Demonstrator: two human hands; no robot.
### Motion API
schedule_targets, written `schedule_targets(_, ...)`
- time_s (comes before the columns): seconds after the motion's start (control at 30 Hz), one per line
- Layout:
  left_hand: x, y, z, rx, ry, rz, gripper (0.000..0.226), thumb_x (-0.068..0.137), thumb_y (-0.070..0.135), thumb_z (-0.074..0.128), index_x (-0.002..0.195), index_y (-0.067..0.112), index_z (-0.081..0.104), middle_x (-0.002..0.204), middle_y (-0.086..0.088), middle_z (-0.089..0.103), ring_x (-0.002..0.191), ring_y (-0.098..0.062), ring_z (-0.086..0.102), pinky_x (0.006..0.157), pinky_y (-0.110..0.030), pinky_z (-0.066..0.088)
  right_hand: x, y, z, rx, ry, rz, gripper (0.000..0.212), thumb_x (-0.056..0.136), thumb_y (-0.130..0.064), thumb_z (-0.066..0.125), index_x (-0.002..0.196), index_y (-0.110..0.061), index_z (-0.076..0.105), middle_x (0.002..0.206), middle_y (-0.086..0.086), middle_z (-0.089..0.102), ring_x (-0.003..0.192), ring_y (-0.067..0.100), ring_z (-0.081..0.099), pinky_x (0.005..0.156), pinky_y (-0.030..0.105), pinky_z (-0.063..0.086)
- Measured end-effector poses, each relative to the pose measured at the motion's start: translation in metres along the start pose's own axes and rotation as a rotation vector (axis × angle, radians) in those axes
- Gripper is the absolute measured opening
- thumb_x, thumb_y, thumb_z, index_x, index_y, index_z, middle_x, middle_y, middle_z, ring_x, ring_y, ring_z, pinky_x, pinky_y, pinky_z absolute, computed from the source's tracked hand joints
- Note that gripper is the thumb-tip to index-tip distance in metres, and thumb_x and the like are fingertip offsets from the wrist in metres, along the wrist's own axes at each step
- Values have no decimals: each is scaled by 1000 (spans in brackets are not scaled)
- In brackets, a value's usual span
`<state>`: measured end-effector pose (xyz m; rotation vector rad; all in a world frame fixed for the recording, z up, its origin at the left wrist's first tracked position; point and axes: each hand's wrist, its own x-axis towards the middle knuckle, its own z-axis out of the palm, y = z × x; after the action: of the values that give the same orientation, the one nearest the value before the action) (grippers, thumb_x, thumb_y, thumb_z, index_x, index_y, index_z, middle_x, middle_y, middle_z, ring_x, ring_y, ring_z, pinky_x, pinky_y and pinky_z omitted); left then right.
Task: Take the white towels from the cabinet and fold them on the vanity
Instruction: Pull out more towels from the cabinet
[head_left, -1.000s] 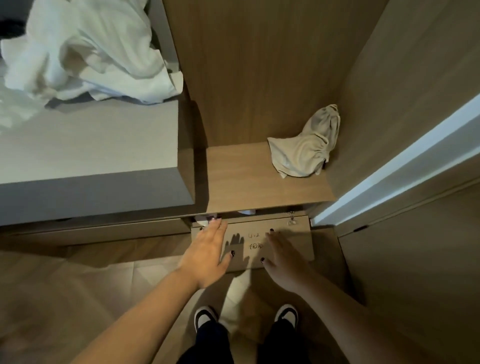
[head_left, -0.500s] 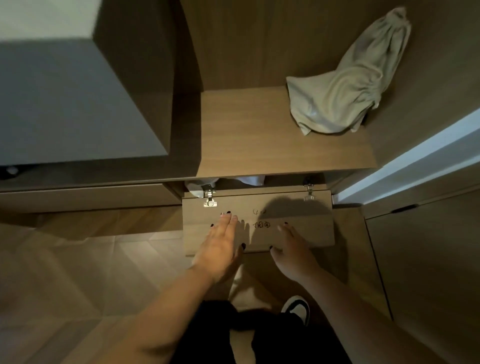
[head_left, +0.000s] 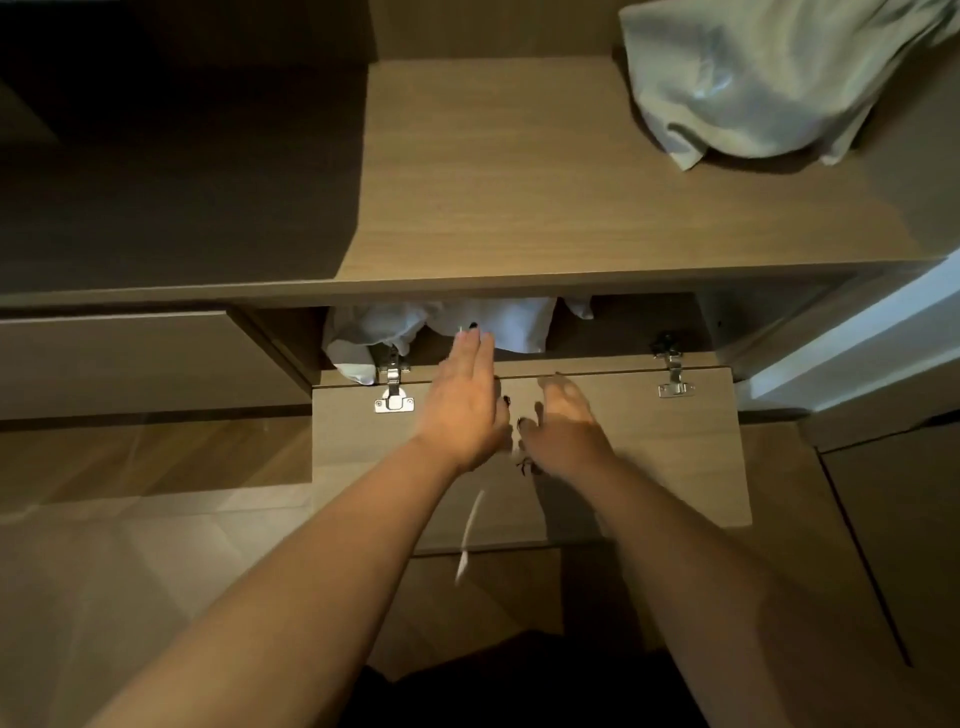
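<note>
Both hands reach over the dropped cabinet door (head_left: 649, 447).
Left hand (head_left: 465, 405) flat, fingertips at white towels (head_left: 498, 325) behind door; right hand (head_left: 566, 426) fingers loose, empty.

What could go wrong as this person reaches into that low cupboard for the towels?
The white towels lie crumpled right behind the left hinge, so a fold might snag on the metal as the left hand pulls them out. The drop-down door hangs open under both arms; leaning on it could strain its hinges. The right hand is blurred, so its aim is hard to judge.
</note>
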<state>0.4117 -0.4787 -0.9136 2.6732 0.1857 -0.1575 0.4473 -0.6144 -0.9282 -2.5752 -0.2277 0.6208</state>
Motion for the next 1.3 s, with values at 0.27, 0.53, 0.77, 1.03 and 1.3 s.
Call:
schedule_targets(0.27, 59, -79, 23, 210, 39, -149, 80, 95, 30, 56, 155, 5, 11, 162, -19, 16, 150, -32, 14, 120, -41, 18, 81, 10, -7, -200, 73, -65, 58, 92, -19, 58, 144, -9, 36, 149, 11, 34, 141, 28, 28, 111, 41, 34)
schedule_targets(0.53, 79, -113, 33, 291, 109, -378, 61, 95, 36, 55, 145, 4, 38, 149, -24, 39, 135, -37, 39, 111, -46, 35, 96, -14, 28, -309, -122, -136, 59, 92, -22, 59, 144, -10, 35, 149, 11, 32, 139, 31, 30, 109, 42, 37)
schedule_targets(0.77, 86, -140, 35, 413, 136, -529, 40, 98, 38, 50, 124, 8, 58, 128, -19, 57, 122, -37, 50, 110, -51, 31, 128, -20, -4, -389, -68, -286, 57, 95, -25, 52, 145, -6, 33, 142, 16, 39, 127, 36, 44, 97, 43, 48)
schedule_targets(1.03, 78, -137, 26, 180, 310, -203, 33, 93, 17, 58, 125, 15, 54, 115, -13, 61, 106, -33, 61, 94, -47, 47, 129, 36, 1, -325, 22, -363, 70, 94, -30, 58, 151, -20, 21, 132, 10, 46, 117, 28, 51, 81, 37, 46)
schedule_targets(1.3, 51, -100, 40, -179, 466, 145, 15, 92, 5, 49, 103, 11, 56, 93, -5, 57, 81, -25, 53, 69, -34, 40, 107, 62, 2, -54, 244, -460, 95, 87, -36, 70, 152, -36, 1, 148, -5, 21, 108, 20, 58, 75, 26, 44)
